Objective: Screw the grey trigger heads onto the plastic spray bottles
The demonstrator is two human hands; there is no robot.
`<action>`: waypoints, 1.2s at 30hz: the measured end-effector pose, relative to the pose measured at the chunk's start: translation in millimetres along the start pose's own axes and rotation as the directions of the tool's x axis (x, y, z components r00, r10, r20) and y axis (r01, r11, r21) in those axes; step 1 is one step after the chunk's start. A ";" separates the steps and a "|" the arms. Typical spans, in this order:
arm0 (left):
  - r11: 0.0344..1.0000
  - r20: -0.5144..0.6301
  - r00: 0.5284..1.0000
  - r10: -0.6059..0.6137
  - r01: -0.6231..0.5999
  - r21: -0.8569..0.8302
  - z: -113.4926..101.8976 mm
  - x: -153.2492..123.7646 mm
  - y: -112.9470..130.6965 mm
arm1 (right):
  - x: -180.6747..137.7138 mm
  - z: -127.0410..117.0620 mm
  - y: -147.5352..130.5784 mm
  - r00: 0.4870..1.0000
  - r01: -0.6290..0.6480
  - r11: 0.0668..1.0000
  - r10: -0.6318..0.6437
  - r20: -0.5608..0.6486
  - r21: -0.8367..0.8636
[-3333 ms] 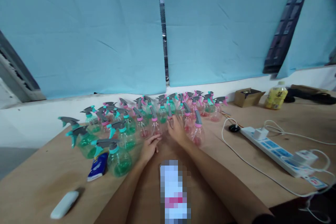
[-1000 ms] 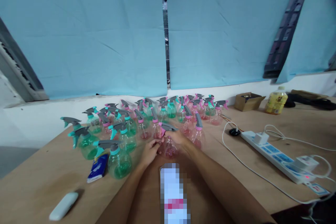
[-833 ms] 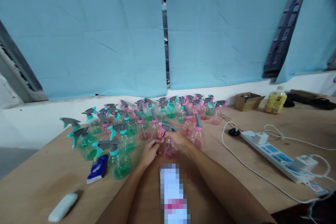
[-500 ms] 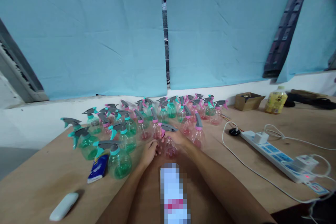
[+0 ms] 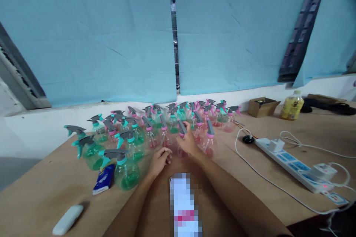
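Observation:
My right hand [image 5: 188, 141] is closed round the neck of a pink spray bottle [image 5: 181, 126] with a grey head. That hand hides much of the bottle's body. My left hand [image 5: 160, 160] rests nearer to me, its fingers loosely bent and holding nothing. Just beyond it stand pink spray bottles [image 5: 165, 139], upright in a row. To its left is a green spray bottle [image 5: 127, 175] with a grey and turquoise head. Another pink spray bottle [image 5: 210, 147] stands to the right of my right hand.
Several more green and pink spray bottles crowd toward the wall. A blue packet [image 5: 104, 179], a white case [image 5: 68, 220] and a blurred-out phone [image 5: 182, 203] lie in front. At right are a power strip [image 5: 292, 166] with cables, a cardboard box [image 5: 261, 109] and a yellow-labelled drink bottle [image 5: 292, 107].
The pink spray bottle in my right hand has moved away from me and turned, so its head now points away. My left hand has come off it and sits slightly apart.

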State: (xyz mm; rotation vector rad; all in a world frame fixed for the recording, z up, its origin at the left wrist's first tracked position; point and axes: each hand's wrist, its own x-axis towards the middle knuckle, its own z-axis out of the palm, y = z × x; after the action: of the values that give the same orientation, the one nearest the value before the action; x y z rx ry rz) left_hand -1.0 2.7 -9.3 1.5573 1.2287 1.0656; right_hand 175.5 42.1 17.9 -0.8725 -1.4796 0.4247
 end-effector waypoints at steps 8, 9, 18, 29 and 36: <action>1.000 0.005 1.000 0.002 -0.002 0.025 -0.3 -1.8 0.7 | -7.3 3.3 20.5 0.993 0.117 0.931 -0.118 0.016 -0.346; 1.000 0.002 1.000 -0.002 0.002 0.027 -0.2 -1.6 0.3 | -7.6 4.2 21.2 0.993 0.111 0.913 -0.114 0.015 -0.392; 0.999 0.023 1.000 0.005 -0.006 0.038 0.9 -2.0 1.7 | -12.5 9.4 14.8 0.998 0.049 0.817 -0.023 0.053 -0.575; 0.998 0.043 0.999 0.009 -0.012 0.062 0.2 -1.2 0.8 | -11.8 12.4 10.4 0.999 -0.027 0.859 0.004 -0.046 -0.511; 0.997 0.057 0.998 0.015 -0.020 0.079 -1.7 1.0 -2.2 | 20.8 -8.6 -41.7 0.974 -0.018 0.871 -0.096 -0.206 -0.490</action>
State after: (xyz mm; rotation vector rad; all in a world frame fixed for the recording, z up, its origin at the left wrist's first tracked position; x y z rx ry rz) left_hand -3.0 4.3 -10.9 1.6507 1.2343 0.9873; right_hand 175.0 28.5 63.4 -1.2445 -1.4090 -0.0956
